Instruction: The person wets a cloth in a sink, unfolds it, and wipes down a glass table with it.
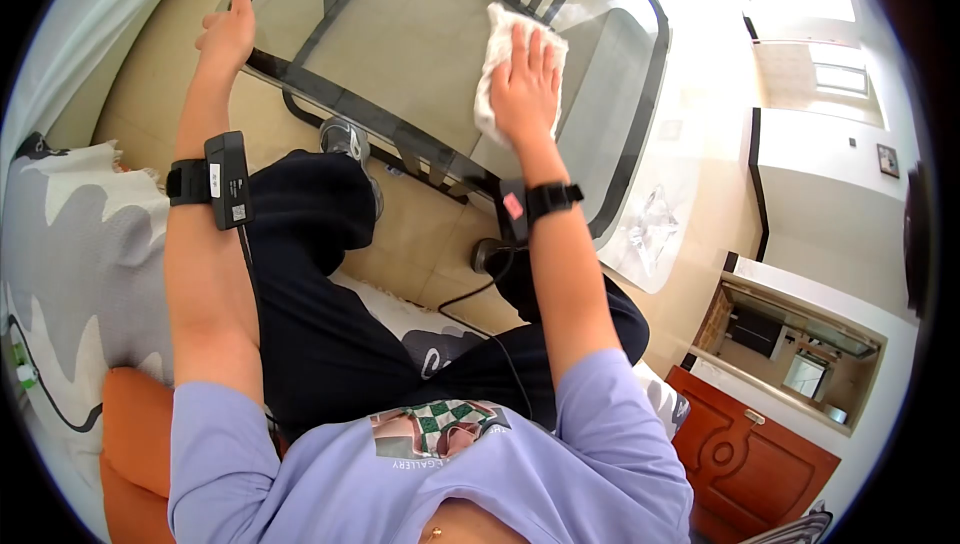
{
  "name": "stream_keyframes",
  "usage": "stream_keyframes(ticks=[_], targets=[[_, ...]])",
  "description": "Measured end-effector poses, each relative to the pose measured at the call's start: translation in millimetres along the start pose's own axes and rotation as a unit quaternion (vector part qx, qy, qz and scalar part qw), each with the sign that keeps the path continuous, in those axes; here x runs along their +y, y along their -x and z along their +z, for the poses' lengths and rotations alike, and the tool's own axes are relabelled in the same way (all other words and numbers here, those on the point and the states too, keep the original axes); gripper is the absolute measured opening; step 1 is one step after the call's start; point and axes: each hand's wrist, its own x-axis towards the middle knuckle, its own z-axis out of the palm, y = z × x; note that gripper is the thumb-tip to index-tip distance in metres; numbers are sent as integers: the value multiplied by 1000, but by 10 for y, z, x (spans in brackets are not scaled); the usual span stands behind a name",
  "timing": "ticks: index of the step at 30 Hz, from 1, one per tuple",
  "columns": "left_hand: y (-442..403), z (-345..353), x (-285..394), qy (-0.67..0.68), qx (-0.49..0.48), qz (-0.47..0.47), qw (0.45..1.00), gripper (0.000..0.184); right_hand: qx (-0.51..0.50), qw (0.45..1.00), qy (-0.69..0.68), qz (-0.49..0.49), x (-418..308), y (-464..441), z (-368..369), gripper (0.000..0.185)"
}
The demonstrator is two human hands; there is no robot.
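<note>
My right hand (527, 86) lies palm down on a white cloth (496, 49), fingers stretched out and spread. Under the cloth is the glass top of a dark-framed table (400, 34). At the table's left corner is my left hand (228, 34), with one digit pointing forward and the others bent toward the left; nothing is seen in it. Whether it touches the table edge I cannot tell. Black straps with box-shaped devices sit on both forearms, a larger device (230, 180) on the left and another (513, 212) on the right.
My legs in dark trousers (310, 214) are close to the table's near edge, a grey shoe (345, 139) beside its frame. A thin black cable (470, 296) runs across my lap. I sit on a patterned cover (80, 244), near an orange cushion (135, 434). A reddish-brown cabinet door (750, 454) stands to the right.
</note>
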Motion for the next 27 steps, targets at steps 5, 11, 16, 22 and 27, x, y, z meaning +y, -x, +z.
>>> stream_keyframes(ticks=[5,11,16,22,27], targets=[[200,-100,107,-9,-13,36,999,108,-15,999,1,39,119,-585,98,64],[184,-111,103,10,-8,34,999,105,-28,998,6,57,210,-1013,128,64],[91,-89,90,13,-14,-4,1000,108,-36,998,14,59,224,-981,135,64],[63,-47,81,-3,-4,-7,1000,109,-25,999,19,32,64,-546,80,62],[-31,10,-6,-5,-4,7,1000,110,9,998,28,-49,-154,265,1,61]])
